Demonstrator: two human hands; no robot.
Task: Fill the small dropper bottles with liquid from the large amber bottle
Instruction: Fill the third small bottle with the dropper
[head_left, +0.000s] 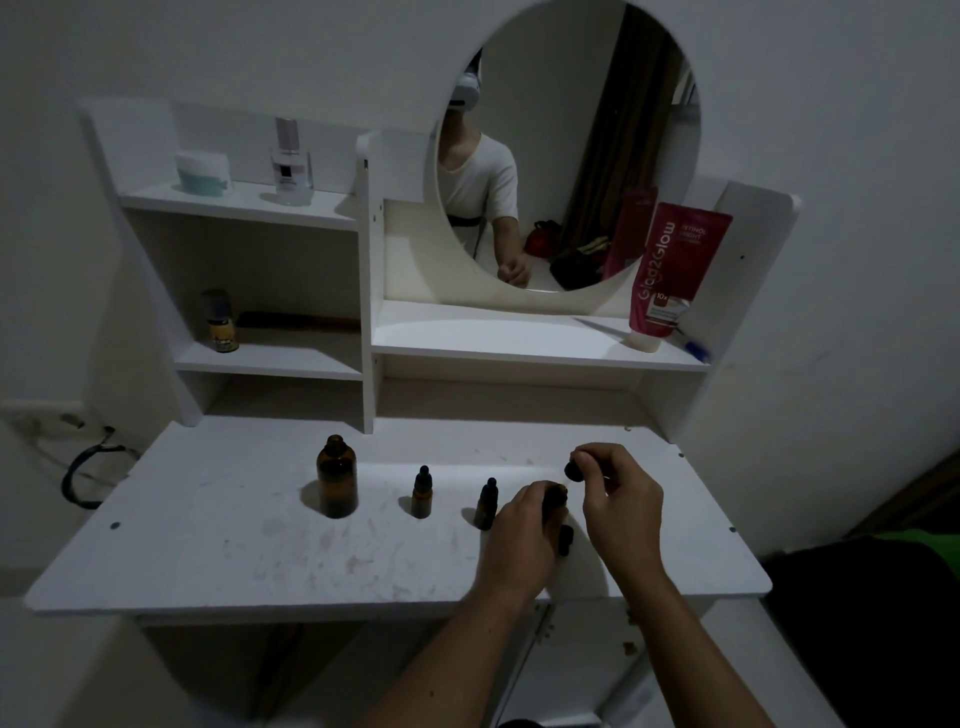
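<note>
Now left hand (524, 530) grips a small bottle (555, 500), prob. open; right hand (618, 499) pinches dropper cap (573, 471) just above; big amber bottle (337, 479) well left.

The white tabletop (260, 545) looks matt, scuffed and faintly stained; the large amber bottle (337, 478) near its back edge is glossy glass.

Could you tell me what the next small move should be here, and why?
Probably set the dropper cap down on the table. The right hand pinches it just above the small bottle gripped by the left hand, so that bottle looks open, while the large amber bottle stands untouched, apparently uncapped.
</note>
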